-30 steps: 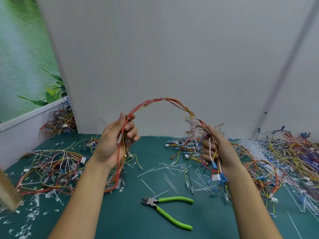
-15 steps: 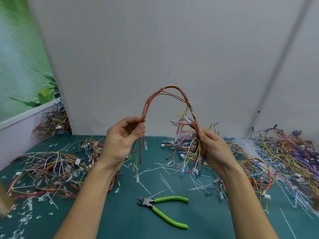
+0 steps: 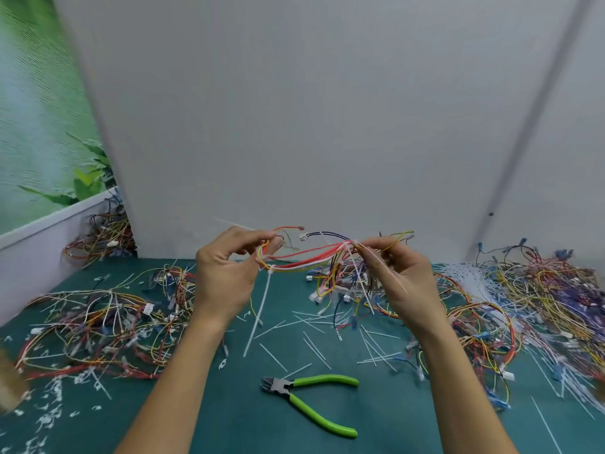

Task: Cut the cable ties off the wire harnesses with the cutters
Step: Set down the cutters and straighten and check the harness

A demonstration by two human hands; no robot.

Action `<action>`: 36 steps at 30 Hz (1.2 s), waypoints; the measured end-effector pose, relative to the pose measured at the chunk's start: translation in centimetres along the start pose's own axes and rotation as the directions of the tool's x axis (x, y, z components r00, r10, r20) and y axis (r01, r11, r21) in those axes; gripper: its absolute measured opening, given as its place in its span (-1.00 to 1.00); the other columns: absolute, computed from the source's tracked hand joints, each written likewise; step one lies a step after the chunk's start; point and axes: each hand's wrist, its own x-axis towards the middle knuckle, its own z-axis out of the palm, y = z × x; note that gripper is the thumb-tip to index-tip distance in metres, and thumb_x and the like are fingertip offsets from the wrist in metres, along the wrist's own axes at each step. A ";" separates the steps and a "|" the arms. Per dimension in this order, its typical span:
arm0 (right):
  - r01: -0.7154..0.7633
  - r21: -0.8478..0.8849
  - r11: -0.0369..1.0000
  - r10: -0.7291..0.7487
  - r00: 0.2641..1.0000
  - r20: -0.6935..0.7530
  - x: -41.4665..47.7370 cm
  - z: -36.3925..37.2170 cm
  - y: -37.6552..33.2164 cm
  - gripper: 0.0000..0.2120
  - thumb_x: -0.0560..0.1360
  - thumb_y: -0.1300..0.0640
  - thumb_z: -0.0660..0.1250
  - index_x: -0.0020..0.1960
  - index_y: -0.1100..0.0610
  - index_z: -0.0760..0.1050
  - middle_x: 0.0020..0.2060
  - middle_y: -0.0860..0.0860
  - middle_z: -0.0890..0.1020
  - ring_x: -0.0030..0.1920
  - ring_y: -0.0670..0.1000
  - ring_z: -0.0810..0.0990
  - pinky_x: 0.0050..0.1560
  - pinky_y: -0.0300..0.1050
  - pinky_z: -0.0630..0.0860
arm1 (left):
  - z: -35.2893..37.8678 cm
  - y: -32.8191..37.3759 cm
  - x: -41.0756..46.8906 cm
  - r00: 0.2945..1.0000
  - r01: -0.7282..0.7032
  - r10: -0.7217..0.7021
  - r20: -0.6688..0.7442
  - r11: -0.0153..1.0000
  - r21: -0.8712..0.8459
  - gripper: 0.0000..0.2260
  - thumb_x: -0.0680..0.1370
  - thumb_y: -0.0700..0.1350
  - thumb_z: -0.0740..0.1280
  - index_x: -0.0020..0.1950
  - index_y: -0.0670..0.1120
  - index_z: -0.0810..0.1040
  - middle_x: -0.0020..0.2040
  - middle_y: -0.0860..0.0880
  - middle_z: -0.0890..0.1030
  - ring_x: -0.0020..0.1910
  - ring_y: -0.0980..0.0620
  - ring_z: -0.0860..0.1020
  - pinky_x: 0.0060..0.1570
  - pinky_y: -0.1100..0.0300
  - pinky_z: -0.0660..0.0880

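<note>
Now, the red, white and yellow wire harness (image 3: 304, 261) is held in the air above the green mat (image 3: 229, 421), stretched between both hands. Its long axis runs left to right and rises slightly to the right. The left hand (image 3: 226, 280) pinches the looped left end; the right hand (image 3: 406, 280) pinches the end where the wires fan out.

A white cable tie (image 3: 262, 309) cinches the bundle just beside the left fingers, and its long tail hangs down towards the mat.

The green-handled cutters (image 3: 307, 398) lie untouched on the mat nearer the person, jaws pointing left and handles splayed to the right.

To do this well, I'd judge:
- The left hand should keep the tie exposed.
- The right hand should let go and fetch the cutters.
- The nip should go on the strap at its head, with the blades clear of the insulation.

Tangled harness piles (image 3: 98, 322) and cut white tie offcuts (image 3: 311, 339) lie around.
</note>
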 end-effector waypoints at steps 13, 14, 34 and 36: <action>-0.182 0.055 0.982 0.177 0.981 0.079 0.1 -0.3 -0.6 -0.90 0.44 0.08 0.55 -0.10 0.09 0.74 -0.33 -0.03 0.71 -0.42 -0.11 0.56 -0.38 -0.33 0.46 | -1.4 -0.7 0.8 0.942 0.324 -0.334 -0.043 0.934 -0.152 -0.87 0.42 -0.04 0.58 -0.05 0.11 0.75 -0.13 0.08 0.75 -0.15 0.19 0.69 -0.15 0.41 0.53; -0.226 0.099 0.969 0.217 0.971 0.097 0.0 -0.4 -0.7 -0.81 0.40 0.05 0.56 -0.08 0.14 0.73 -0.36 -0.01 0.68 -0.48 -0.11 0.46 -0.45 -0.34 0.37 | -1.6 -0.7 0.9 0.941 0.332 -0.337 -0.031 0.936 -0.117 -0.87 0.41 -0.01 0.58 -0.06 0.13 0.75 -0.11 0.06 0.75 -0.09 0.18 0.69 -0.09 0.38 0.54; -0.181 0.437 0.881 0.225 0.973 -0.051 0.4 0.5 -0.4 -0.55 0.67 -0.08 0.21 -0.03 0.24 0.72 -0.06 0.28 0.74 0.10 0.20 0.73 0.23 -0.07 0.62 | -1.8 -0.1 0.5 0.925 0.326 -0.199 0.323 0.855 -0.405 -0.62 0.49 -0.38 0.16 0.14 -0.17 0.69 0.20 -0.19 0.67 0.23 -0.30 0.60 0.19 -0.06 0.53; -0.132 0.484 0.865 0.224 0.965 -0.137 0.4 0.8 -0.4 -0.54 0.68 -0.04 0.20 -0.14 0.19 0.74 -0.17 0.22 0.75 -0.01 0.15 0.75 0.11 -0.13 0.64 | -1.7 0.2 0.5 0.930 0.343 -0.215 0.296 0.799 -0.495 -0.76 0.53 -0.32 0.27 0.07 -0.18 0.69 0.19 -0.23 0.66 0.21 -0.28 0.62 0.19 0.01 0.58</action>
